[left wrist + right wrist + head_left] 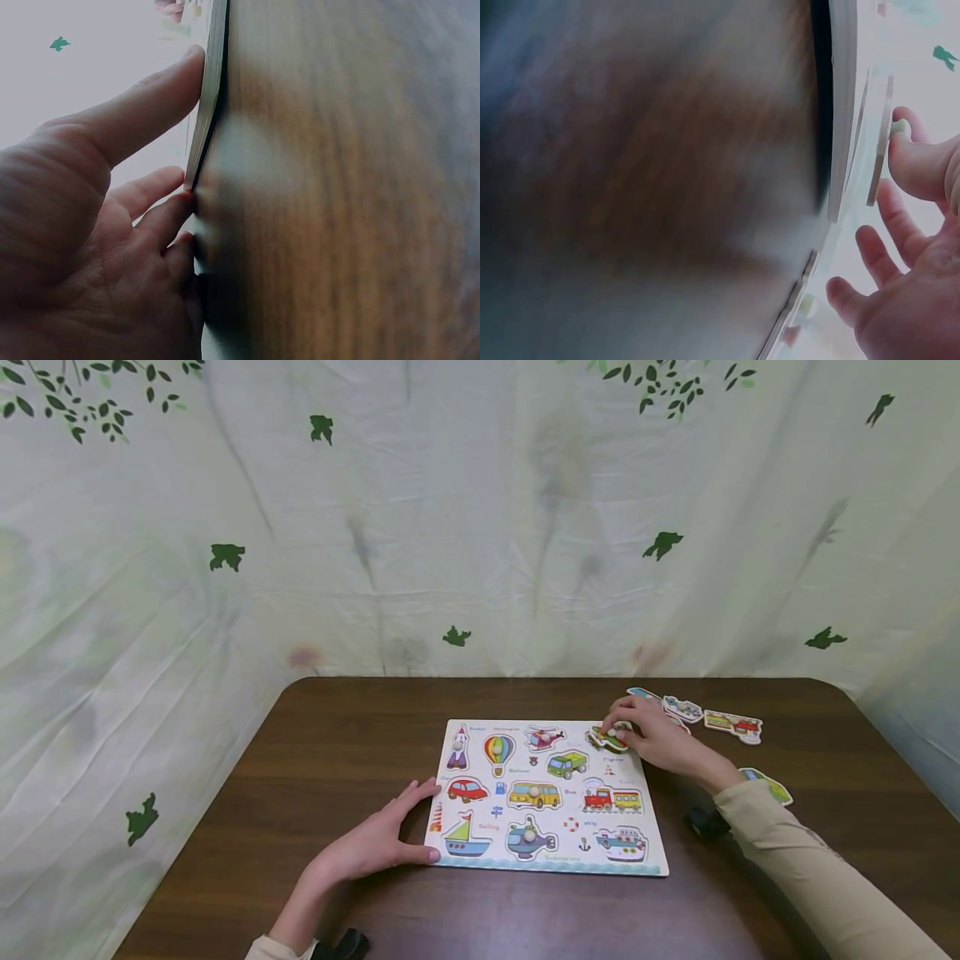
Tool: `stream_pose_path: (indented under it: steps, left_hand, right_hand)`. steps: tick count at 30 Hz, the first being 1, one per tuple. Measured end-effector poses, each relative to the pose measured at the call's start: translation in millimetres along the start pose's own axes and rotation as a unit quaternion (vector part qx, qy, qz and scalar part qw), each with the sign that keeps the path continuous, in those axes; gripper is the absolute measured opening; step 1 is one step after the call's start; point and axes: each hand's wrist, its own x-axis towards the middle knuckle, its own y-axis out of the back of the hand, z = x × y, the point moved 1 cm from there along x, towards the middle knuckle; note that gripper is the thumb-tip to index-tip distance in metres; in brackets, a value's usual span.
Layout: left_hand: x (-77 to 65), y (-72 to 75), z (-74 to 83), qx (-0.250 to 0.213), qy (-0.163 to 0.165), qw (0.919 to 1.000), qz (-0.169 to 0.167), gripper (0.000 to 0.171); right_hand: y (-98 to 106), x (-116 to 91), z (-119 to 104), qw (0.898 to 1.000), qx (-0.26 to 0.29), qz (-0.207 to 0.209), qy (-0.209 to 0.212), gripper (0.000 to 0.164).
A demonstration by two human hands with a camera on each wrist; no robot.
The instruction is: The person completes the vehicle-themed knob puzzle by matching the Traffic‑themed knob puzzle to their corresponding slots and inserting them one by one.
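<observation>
Head view, high and back from the grip, facing forward and down, left wrist view, close, low, along left hand (67,195) to board (208,109), right wrist view, close, along right hand (919,274) to piece (883,150), board in all three.

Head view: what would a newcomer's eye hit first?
Probably the bright white board of colourful vehicles, standing out on the dark table. Next, the right hand pinching a piece at the board's far right corner, with the left hand touching its left edge. Then the loose pieces to the board's right and the green patches on the pale backdrop behind.
</observation>
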Motion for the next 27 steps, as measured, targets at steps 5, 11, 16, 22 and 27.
stream_pose_path:
  steps: [5, 11, 16, 22, 27]
  left_hand:
    - [-0.1, 0.5, 0.1, -0.003, -0.001, 1.0, -0.002, 0.088]
    - [-0.9, 1.0, 0.0, -0.003, -0.004, 1.0, -0.001, 0.088]
    - [-0.5, 0.4, -1.0, -0.003, -0.002, 1.0, -0.001, 0.088]
    - [-0.5, 0.4, -1.4, -0.002, 0.001, 1.0, -0.002, 0.088]
    - [-1.1, 1.7, 0.3, -0.003, 0.001, 1.0, -0.003, 0.088]
  right_hand:
    - [-1.7, 1.9, -0.5, 1.0, -0.003, -0.009, -0.003, 0.029]
    - [-3.5, 3.8, 1.7, 1.0, -0.013, -0.022, -0.006, 0.028]
    - [-3.9, 4.9, 2.3, 0.999, -0.015, -0.034, -0.012, 0.028]
    - [-3.9, 6.9, 2.7, 0.999, -0.01, -0.044, -0.029, 0.029]
    - [-3.9, 7.9, 4.7, 0.998, -0.006, -0.051, -0.03, 0.028]
